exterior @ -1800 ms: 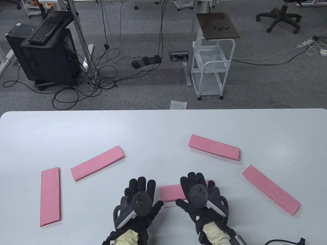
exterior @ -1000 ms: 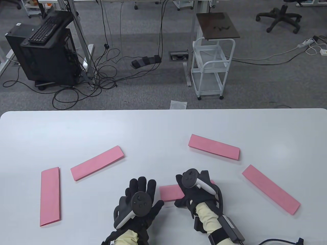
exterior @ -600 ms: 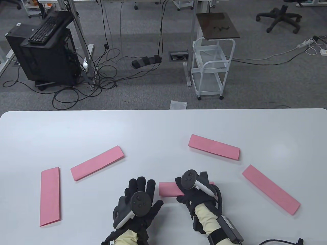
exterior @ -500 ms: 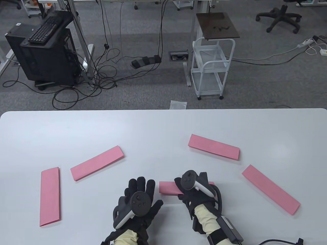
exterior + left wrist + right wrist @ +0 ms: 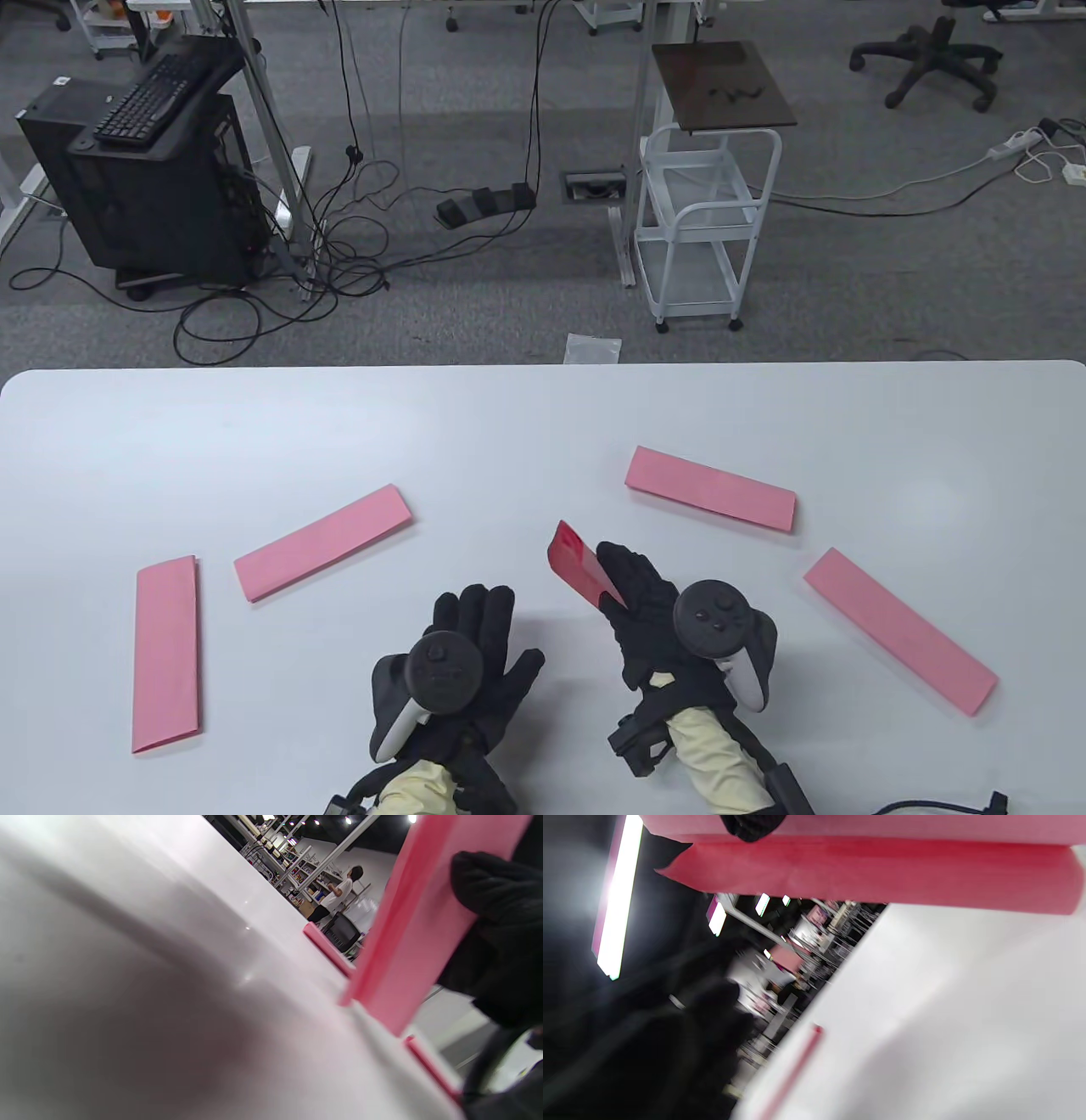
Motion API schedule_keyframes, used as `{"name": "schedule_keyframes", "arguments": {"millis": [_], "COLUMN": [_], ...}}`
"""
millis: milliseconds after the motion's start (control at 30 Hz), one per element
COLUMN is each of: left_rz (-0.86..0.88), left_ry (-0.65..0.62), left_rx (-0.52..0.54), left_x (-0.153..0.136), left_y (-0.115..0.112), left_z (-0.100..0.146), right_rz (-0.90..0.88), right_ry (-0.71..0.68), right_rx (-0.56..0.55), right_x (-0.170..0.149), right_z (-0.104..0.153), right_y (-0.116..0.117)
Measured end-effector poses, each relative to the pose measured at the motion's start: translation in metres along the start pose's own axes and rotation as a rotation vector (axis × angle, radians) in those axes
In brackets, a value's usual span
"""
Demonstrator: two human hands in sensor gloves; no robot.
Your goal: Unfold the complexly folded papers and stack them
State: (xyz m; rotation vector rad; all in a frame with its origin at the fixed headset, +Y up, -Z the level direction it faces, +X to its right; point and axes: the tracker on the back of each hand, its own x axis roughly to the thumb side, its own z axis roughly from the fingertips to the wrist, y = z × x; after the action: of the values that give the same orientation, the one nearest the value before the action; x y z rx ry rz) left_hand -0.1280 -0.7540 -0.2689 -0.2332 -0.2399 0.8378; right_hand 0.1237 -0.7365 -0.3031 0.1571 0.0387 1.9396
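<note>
No brand, label or writing is legible to me in any view. I count five folded pink paper strips. Four lie flat on the white worktop (image 5: 509, 424): one upright at the far left (image 5: 166, 654), one slanted at centre left (image 5: 323, 542), one right of centre toward the worktop's far edge (image 5: 711, 488), one slanted at the lower right (image 5: 899, 631). The fifth folded pink paper strip (image 5: 580, 571) is lifted off the worktop, tilted toward the upper left, and gripped by my right hand (image 5: 670, 620), lower centre of the table view. My left hand (image 5: 458, 671), to its left, lies flat with fingers spread, holding nothing. In the left wrist view the raised strip (image 5: 424, 925) stands steeply with dark gloved fingers (image 5: 492, 887) on it; in the right wrist view it (image 5: 865, 870) crosses the top edge.
</note>
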Motion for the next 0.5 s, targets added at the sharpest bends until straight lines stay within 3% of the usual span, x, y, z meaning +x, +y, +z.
{"name": "schedule_keyframes", "arguments": {"millis": [133, 267, 400, 500], "left_rz": [0.119, 0.229, 0.528, 0.767], "left_ry": [-0.033, -0.046, 0.022, 0.035], "left_rx": [-0.05, -0.112, -0.21, -0.316], "left_x": [-0.005, -0.012, -0.023, -0.026], "left_y": [0.002, 0.001, -0.007, -0.016], "left_z": [-0.001, -0.006, -0.01, -0.013], "right_rz": [-0.344, -0.532, -0.81, -0.85], "right_ry": [0.044, 0.0, -0.048, -0.057], "right_rx": [0.072, 0.134, 0.243, 0.292], "right_x": [-0.006, -0.008, -0.008, -0.01], "right_z": [0.007, 0.005, 0.006, 0.006], "right_y": [0.008, 0.016, 0.024, 0.029]}}
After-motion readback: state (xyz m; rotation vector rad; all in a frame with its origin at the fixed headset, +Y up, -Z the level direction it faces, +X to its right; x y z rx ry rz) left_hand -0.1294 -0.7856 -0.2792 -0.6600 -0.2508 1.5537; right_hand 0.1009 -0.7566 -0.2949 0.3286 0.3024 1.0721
